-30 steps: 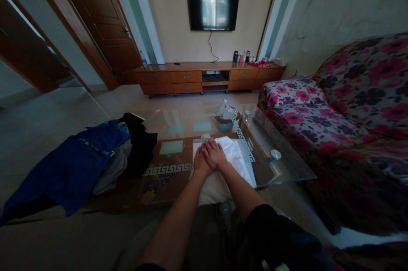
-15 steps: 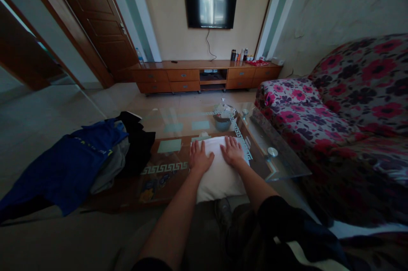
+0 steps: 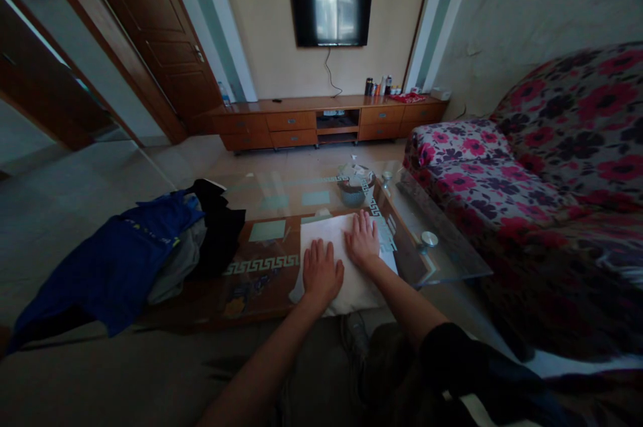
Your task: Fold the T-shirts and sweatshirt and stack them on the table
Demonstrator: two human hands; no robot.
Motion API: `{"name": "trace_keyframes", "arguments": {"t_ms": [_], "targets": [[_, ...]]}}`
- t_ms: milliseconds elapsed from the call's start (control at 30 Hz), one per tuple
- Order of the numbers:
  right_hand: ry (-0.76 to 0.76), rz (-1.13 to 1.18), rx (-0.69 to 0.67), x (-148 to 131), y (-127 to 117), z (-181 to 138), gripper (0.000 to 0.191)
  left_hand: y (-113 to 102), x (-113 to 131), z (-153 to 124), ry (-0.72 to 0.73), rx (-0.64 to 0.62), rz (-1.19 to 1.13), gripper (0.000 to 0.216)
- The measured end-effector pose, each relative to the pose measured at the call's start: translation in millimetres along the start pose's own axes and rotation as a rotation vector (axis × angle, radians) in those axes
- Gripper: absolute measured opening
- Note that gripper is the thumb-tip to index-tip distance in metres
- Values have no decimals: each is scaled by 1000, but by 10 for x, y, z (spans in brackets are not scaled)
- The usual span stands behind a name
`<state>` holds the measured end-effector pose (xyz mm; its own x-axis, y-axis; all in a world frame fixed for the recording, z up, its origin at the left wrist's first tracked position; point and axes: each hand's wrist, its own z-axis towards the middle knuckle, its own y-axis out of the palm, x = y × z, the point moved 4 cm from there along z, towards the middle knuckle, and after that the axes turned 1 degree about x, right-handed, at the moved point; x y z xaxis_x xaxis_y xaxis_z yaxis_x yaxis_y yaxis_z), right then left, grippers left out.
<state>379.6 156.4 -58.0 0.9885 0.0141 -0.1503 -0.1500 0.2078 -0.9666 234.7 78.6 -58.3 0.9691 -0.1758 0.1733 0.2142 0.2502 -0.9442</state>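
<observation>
A white folded cloth [image 3: 346,286], perhaps a garment, lies on the glass coffee table [image 3: 452,263] in front of me. Flat on its left half rests my left hand [image 3: 322,272], fingers stretched out and pointing away from me. My right hand [image 3: 362,239] presses flat near the cloth's far right part, its fingers also extended. Neither hand grips anything. Parts of the cloth are hidden under my hands and forearms.
Left on the table is a pile of clothes with a blue garment [image 3: 115,260], a grey one [image 3: 175,263] and a black one [image 3: 221,233]. A basket [image 3: 353,194] stands beyond the cloth. A floral sofa [image 3: 472,152] flanks the right side.
My left hand has slid toward me, from the cloth's far left edge to its middle left. The right hand has shifted slightly away from me. The cloth's far left corner now shows.
</observation>
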Motion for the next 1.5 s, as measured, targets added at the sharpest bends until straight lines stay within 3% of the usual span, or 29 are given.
{"name": "trace_keyframes", "arguments": {"t_ms": [133,233,400,500,667,867,1033,1233,1367,1500], "targets": [[12,14,18,-147,-75,-466,70,108,-66,-155,-51,-137,22,67],[23,41,-10,-185,-65,-641,65,156,-168,-93,-47,-172,16,68],[-101,112,-116,-249,-43,-397,65,16,-363,203,-64,-80,-14,58],[-101,143,-144,-374,-41,-302,63,-76,-371,296,-55,-19,-44,50],[-244,167,-133,-648,4,-438,59,18,-295,195,-19,-129,-76,55],[-268,152,-174,-367,38,-489,64,15,-565,86,-20,-116,-68,65],[-159,110,-185,-43,7,-482,67,-24,-715,56,-49,-101,-48,75],[-136,75,-157,-106,47,-483,69,9,-705,74,-49,-101,-43,76],[-110,82,-199,-159,95,-498,69,-9,-750,48,-33,-203,-62,77],[-144,159,-368,-170,92,-509,78,-97,-837,-86,-55,-366,-48,81]]}}
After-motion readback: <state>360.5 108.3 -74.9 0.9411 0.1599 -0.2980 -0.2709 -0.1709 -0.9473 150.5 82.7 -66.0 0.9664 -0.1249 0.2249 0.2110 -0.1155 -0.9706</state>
